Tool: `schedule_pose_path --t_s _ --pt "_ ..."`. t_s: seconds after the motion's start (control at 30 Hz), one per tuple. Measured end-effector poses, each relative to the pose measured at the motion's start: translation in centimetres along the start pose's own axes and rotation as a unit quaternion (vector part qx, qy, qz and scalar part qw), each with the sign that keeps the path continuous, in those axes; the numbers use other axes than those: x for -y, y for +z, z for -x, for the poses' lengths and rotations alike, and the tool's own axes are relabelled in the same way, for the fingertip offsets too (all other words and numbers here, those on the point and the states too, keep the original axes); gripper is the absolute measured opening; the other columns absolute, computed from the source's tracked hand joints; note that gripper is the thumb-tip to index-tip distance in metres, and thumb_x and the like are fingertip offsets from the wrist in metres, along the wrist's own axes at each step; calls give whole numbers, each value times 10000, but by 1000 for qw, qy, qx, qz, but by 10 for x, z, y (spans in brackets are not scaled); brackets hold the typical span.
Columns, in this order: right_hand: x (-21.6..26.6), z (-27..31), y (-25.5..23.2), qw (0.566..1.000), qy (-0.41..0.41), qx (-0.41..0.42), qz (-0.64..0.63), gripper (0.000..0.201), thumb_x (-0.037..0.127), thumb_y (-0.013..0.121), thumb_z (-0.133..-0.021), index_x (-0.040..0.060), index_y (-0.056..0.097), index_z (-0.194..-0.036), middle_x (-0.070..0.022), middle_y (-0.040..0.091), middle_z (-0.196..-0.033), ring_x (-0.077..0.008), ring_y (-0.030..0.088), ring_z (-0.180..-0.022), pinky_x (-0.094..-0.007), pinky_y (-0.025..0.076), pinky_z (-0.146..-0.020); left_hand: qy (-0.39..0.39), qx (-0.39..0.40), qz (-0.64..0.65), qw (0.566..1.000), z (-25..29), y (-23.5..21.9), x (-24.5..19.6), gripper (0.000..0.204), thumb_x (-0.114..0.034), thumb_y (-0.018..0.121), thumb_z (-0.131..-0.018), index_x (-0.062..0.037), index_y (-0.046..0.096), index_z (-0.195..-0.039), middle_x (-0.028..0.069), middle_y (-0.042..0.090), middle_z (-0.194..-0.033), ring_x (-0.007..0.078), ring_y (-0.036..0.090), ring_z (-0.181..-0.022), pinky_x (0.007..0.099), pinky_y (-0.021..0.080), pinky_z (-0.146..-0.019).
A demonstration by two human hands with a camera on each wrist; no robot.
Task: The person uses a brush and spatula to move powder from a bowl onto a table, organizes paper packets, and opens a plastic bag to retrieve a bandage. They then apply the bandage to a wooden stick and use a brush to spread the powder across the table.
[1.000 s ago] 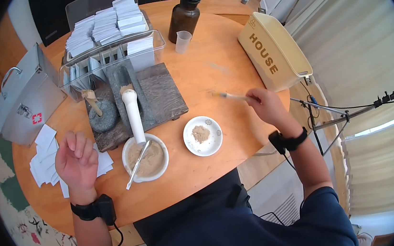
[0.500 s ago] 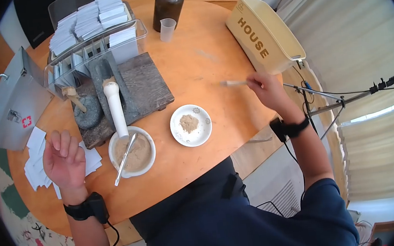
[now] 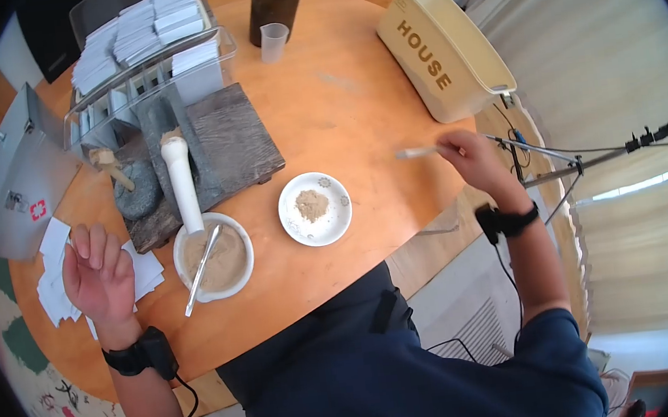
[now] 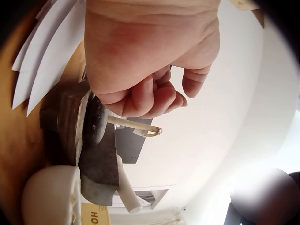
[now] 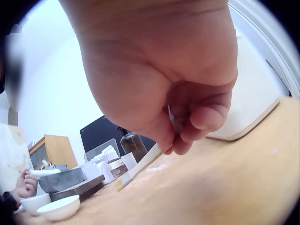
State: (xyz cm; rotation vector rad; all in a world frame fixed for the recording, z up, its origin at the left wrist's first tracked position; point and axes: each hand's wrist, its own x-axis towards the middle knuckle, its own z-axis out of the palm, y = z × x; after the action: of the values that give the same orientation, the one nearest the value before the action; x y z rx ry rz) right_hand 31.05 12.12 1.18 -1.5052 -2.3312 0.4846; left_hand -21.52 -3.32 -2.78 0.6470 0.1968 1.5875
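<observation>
At the right side of the table, my right hand (image 3: 472, 163) pinches a small brush (image 3: 418, 152) by its pale handle. In the right wrist view the brush's yellowish tip (image 5: 123, 182) points down close over the tabletop. My left hand (image 3: 101, 275) is raised, palm up with loosely curled fingers, holding nothing. Beside it stands a white mortar (image 3: 226, 294) of tan powder, with a metal spoon (image 3: 203, 264) lying across it. A white pestle (image 3: 182, 184) leans from a grey stone trough (image 3: 203, 159). A white dish (image 3: 337, 226) holds a small heap of powder (image 3: 312, 204).
A dark wooden board (image 3: 240, 129) bears the trough and a round stone with a stick (image 3: 137, 192). Around them are paper slips (image 3: 54, 274), a metal case (image 3: 22, 180), a clear bin of white packets (image 3: 198, 80), a brown bottle (image 3: 274, 11), a measuring cup (image 3: 274, 44) and a cream bin (image 3: 448, 58).
My right hand has moved right with the brush, away from the dish toward the table's right edge. The head view has shifted; the left hand stays raised beside the mortar.
</observation>
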Motion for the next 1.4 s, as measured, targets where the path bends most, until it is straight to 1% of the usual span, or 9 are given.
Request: schedule_pose_path --t_s 0.23,0.47,0.57,0.67,0.77,1.0,1.1,1.3,1.4 --pt "-20 29 -5 992 69 103 -15 123 41 649 -831 -19 658 -938 -95 631 -766 -150 573 -686 -287 465 -633 -8 -15 -2 1000 0 4 1 216 -217 437 -989 -70 400 -835 35 381 -752 122 355 -624 265 299 -553" --pt "18 -53 36 996 64 -49 -39 137 103 631 -850 -16 654 -915 -148 627 -716 -203 590 -620 -314 460 -581 3 -13 -7 1000 0 4 -1 214 -211 448 -981 -65 401 -832 37 387 -750 126 355 -618 269 305 -547" --pt "44 -34 23 1000 -27 1 -7 120 85 641 -836 -7 662 -911 -148 629 -715 -204 606 -630 -317 472 -585 10 -13 1 1000 0 3 -2 215 -218 450 -978 -62 421 -833 42 403 -762 128 375 -634 265 328 -554" --pt "62 -28 24 998 -19 63 -11 107 72 643 -819 -1 666 -893 -157 632 -719 -255 627 -644 -319 488 -597 3 -13 -4 1000 0 4 0 219 -221 455 -977 -65 418 -829 40 406 -760 125 376 -633 265 331 -554" --pt "49 -46 40 999 6 -49 20 113 75 639 -815 -8 661 -889 -161 638 -734 -271 626 -646 -328 486 -595 -2 -15 -5 1000 1 4 1 217 -221 461 -976 -65 420 -830 38 408 -763 123 376 -631 263 330 -552" --pt "69 -42 47 1000 -13 12 -11 128 90 623 -819 -1 672 -895 -183 649 -737 -289 630 -637 -353 498 -597 6 -14 -4 1000 1 2 -1 212 -220 463 -975 -64 422 -837 40 408 -765 124 377 -630 260 328 -551" --pt "61 -53 49 996 31 -86 23 118 84 625 -814 5 675 -887 -172 649 -744 -291 631 -650 -354 497 -596 1 -4 -4 1000 0 3 0 212 -220 456 -978 -64 421 -839 42 407 -765 126 378 -630 263 329 -552" --pt "99 -46 54 998 -61 2 -10 128 96 600 -807 12 682 -859 -175 655 -758 -330 634 -661 -394 509 -605 3 -9 3 1000 1 3 1 216 -223 449 -980 -64 415 -837 43 410 -767 127 381 -629 266 330 -555" --pt "83 -58 56 998 -9 -52 42 138 109 591 -804 22 686 -855 -176 661 -765 -336 642 -683 -402 515 -624 6 -7 -7 1000 1 3 0 214 -222 453 -978 -60 421 -841 43 414 -767 128 383 -628 265 329 -550"
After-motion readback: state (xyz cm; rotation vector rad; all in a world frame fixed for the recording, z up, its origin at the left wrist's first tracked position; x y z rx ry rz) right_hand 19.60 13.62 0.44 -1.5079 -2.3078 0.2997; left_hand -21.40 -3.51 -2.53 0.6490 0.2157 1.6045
